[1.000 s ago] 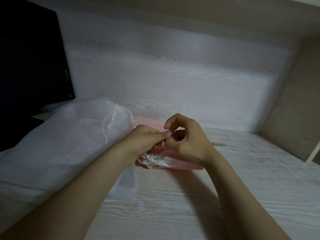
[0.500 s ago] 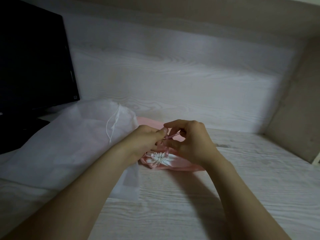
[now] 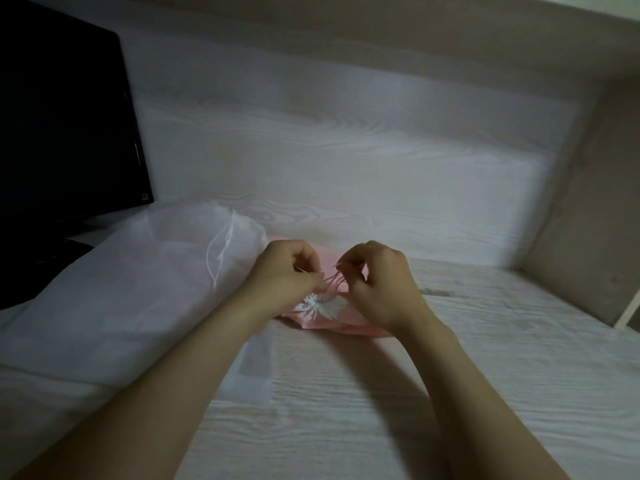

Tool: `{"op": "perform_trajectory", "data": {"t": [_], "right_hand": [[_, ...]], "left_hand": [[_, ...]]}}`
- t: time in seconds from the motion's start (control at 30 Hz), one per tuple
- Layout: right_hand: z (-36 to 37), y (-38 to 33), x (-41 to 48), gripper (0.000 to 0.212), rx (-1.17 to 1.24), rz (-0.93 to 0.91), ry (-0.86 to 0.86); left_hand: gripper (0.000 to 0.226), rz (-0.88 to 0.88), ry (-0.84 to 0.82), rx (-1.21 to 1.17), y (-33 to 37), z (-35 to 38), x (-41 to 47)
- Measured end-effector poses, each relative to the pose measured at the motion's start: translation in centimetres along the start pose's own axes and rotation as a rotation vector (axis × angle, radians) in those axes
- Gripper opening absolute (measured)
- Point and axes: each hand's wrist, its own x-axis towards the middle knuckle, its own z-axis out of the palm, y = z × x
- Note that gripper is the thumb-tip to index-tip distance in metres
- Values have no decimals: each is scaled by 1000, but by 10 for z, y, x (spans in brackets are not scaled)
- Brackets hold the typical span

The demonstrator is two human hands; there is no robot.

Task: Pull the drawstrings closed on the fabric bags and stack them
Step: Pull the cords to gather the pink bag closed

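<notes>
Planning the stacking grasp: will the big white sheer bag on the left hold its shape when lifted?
Probably not. The white sheer bag lies slumped and creased, so likely floppy. It looks thin and translucent, so likely light. Its loose drawstring may dangle.

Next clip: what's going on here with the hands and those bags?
A person is working on a small pink bag lying on a pale wooden surface. The left hand and right hand each pinch its pink drawstrings; the bag's mouth is gathered into white pleats. A larger white bag lies to the left, beside a dark monitor.
</notes>
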Motion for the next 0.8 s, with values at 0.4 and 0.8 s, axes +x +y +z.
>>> {"op": "perform_trajectory", "data": {"t": [0.4, 0.8], "right_hand": [[-5, -5, 2, 21, 597, 317, 13], [-3, 5, 1, 19, 499, 354, 35]], "left_hand": [[16, 229, -46, 171, 4, 11, -6], [35, -133, -70, -1046, 37, -16, -1]]}}
